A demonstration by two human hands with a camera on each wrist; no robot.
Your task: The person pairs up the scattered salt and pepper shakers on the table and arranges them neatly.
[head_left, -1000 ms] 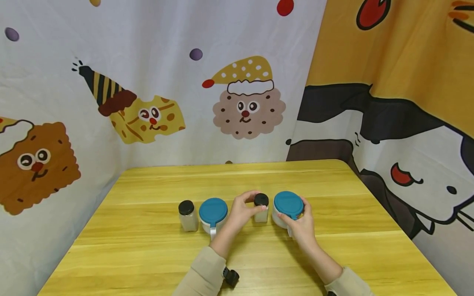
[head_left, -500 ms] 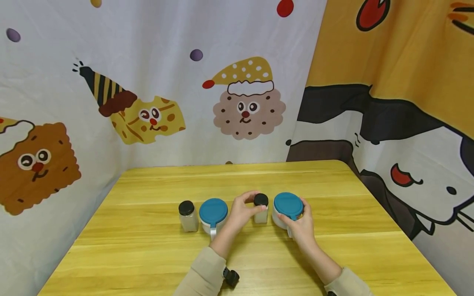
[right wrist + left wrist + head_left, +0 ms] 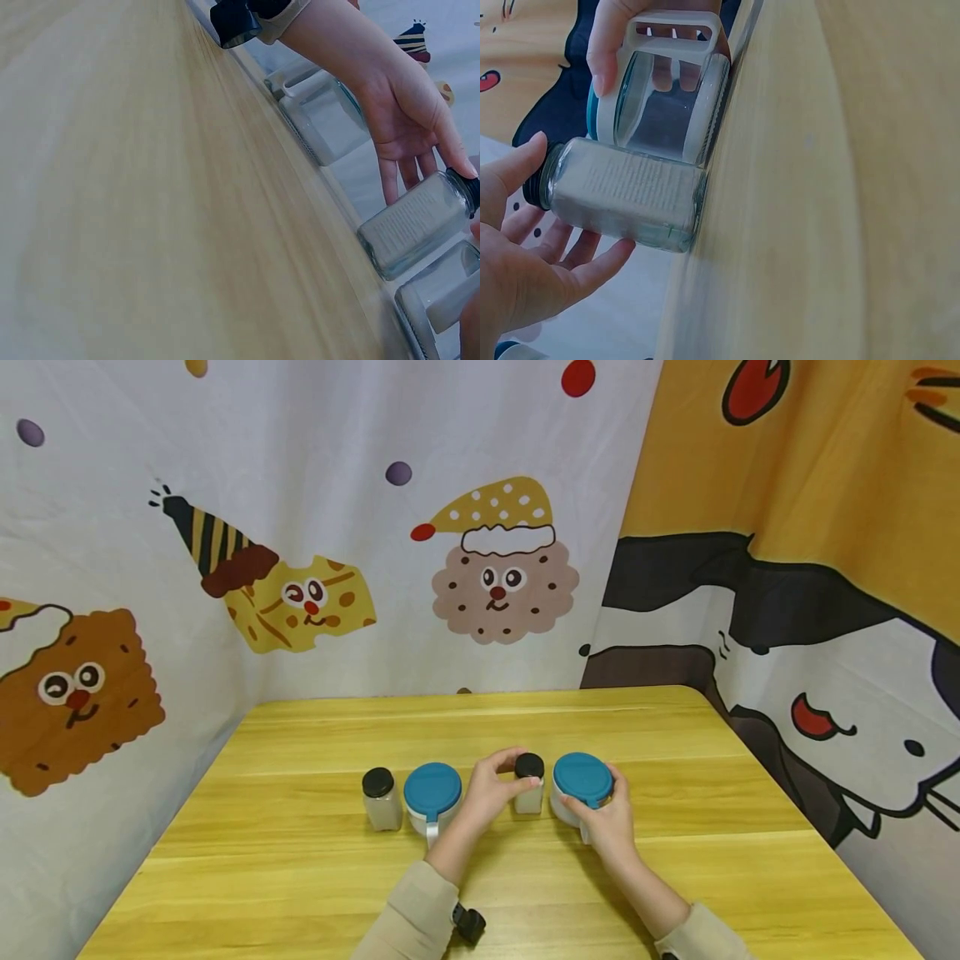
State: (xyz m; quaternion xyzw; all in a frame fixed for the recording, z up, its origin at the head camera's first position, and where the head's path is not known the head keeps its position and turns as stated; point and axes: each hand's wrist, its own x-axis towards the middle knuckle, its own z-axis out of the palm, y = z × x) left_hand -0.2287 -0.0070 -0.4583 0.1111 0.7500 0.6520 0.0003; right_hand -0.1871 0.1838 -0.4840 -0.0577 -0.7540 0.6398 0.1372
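Note:
Near the middle of the table, my left hand (image 3: 491, 789) pinches a small square glass jar (image 3: 622, 187) by its black lid (image 3: 529, 765), thumb on the near side. The jar stands upright, its base at the tabletop in both wrist views. Just right of it, my right hand (image 3: 613, 818) grips a round clear canister with a blue lid (image 3: 582, 777), fingers curled round its far right side and thumb in front. The canister's pale handle (image 3: 679, 41) points toward me. Jar and canister stand close side by side, overlapping in the left wrist view.
Left of my left arm stand a matching blue-lidded canister (image 3: 432, 789) and a second black-lidded jar (image 3: 382, 807), side by side. My left forearm passes close to that canister's handle. A printed curtain (image 3: 315, 485) hangs behind the wooden table (image 3: 300, 893).
My right hand has shifted the blue-lidded canister slightly toward me and to the left, closer to the jar. My left hand keeps its hold on the jar in the same place.

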